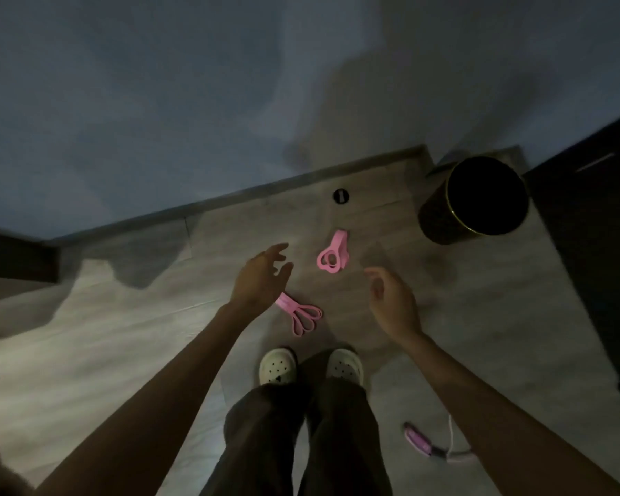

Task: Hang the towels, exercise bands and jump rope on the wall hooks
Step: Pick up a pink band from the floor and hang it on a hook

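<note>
Two pink exercise bands lie on the pale floor in front of my feet. The farther band (333, 255) is bunched up near the wall. The nearer band (300, 314) lies flat, its upper end partly hidden under my left wrist. My left hand (261, 276) hovers above that band, open, fingers spread. My right hand (392, 301) hangs open to the right of both bands, holding nothing. A jump rope with a pink handle (418, 443) and thin cord lies on the floor at lower right, partly hidden by my right forearm. No towels or wall hooks are in view.
A dark round bin (444, 223) with a gold rim stands at the right by the wall. A small black round floor fitting (340, 196) sits near the baseboard. Dark furniture edges close in at far left and far right. The scene is dim.
</note>
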Demonstrator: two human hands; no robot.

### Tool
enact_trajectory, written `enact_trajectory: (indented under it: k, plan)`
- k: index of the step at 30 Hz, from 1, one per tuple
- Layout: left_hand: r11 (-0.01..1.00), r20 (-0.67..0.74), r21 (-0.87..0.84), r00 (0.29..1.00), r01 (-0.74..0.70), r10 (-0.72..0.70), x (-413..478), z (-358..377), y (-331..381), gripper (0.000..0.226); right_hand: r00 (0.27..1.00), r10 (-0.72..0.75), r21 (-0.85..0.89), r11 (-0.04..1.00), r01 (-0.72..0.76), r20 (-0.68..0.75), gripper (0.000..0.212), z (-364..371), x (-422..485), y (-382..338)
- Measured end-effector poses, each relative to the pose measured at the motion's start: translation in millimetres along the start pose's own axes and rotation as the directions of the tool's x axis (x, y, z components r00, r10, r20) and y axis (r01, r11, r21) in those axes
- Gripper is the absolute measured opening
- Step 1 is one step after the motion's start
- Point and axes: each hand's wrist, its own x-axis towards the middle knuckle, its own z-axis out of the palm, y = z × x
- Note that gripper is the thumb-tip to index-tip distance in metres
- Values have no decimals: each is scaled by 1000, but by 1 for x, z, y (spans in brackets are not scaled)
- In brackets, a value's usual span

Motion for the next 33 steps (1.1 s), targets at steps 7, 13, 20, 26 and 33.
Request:
enact_trajectory:
  k: [7, 13, 20, 26, 33]
  plan:
    - [1000, 79, 3, 996, -30, 30, 126, 133, -114, 46, 990, -139, -125, 982, 139, 9, 28, 148, 108, 98]
    - [961, 270, 142, 943, -239, 195, 240, 248, -195, 56, 973, -226, -55, 972, 228, 39, 36, 268, 196, 188]
    - [793, 225, 371, 876, -482, 427, 316, 331, -251, 57, 916, -401, -266, 880, 393, 25, 41, 335, 251, 257]
    - [753, 110, 455, 870, -475, 481, 325, 343, -250, 40, 885, -418, -453, 761, 465, 205, 39, 326, 260, 257]
    - [688, 144, 364, 768, -628, 624, 298, 270, -196, 48, 910, -343, -330, 852, 406, 233, 27, 250, 240, 201]
